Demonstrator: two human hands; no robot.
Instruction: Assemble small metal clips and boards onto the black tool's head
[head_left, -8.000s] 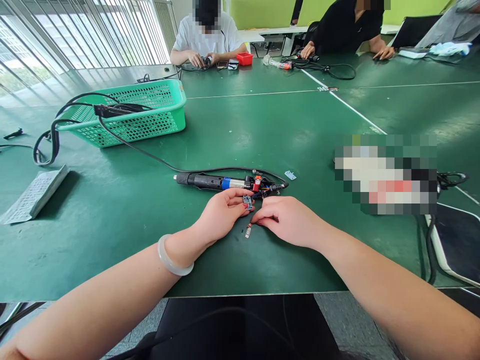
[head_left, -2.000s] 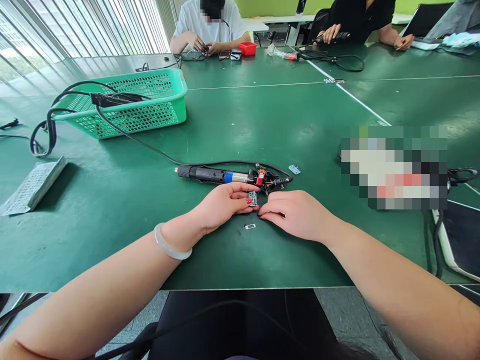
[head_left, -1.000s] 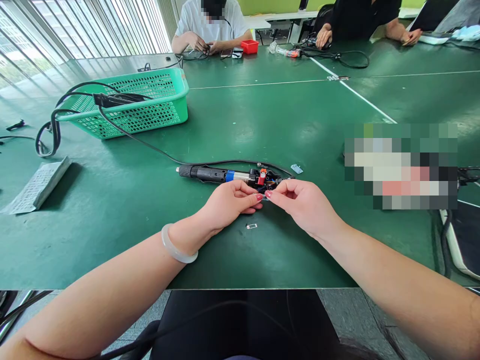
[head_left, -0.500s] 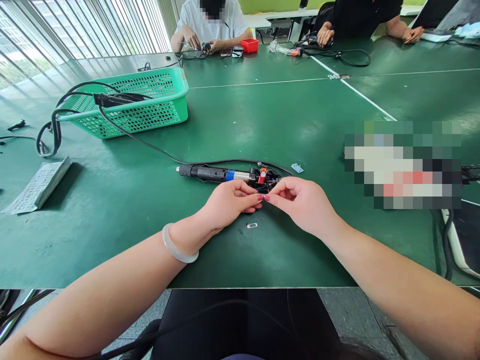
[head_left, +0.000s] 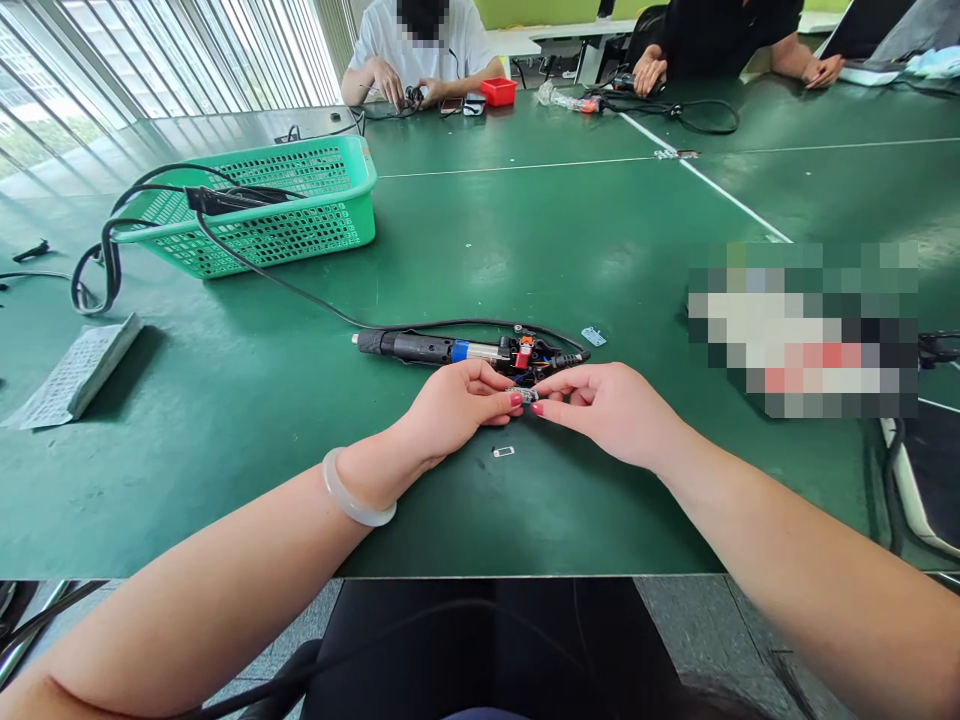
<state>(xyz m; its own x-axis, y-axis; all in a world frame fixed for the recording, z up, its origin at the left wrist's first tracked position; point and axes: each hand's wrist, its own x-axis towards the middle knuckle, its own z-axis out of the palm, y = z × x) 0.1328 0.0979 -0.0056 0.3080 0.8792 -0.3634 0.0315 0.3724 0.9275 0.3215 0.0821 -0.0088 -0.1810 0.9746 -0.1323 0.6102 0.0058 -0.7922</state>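
Observation:
My left hand [head_left: 469, 397] pinches a small silvery-grey flat piece [head_left: 527, 395] between thumb and fingers; its exact kind is too small to make out. At the piece's right end, the thumb and index fingertip of my right hand [head_left: 600, 405] close around it. Just beyond both hands lies an opened electric hand tool [head_left: 427, 348], with a black barrel, a blue band and exposed wiring. A red block [head_left: 524, 350] sits on its open part, partly behind my fingers. A small white-framed rectangle [head_left: 504, 452] rests on the table below my hands.
A green perforated basket [head_left: 352, 215] holds black cable, with one cord [head_left: 300, 290] running to the tool. A paper-wrapped block [head_left: 101, 360] stands left. A pale printed scrap [head_left: 593, 336] lies behind my right hand. Two people sit across the green table [head_left: 465, 275], near a red box [head_left: 498, 92].
My right thumb and index finger have parted slightly and shifted right, bringing the small grey piece into sight. The left hand stays nearly still.

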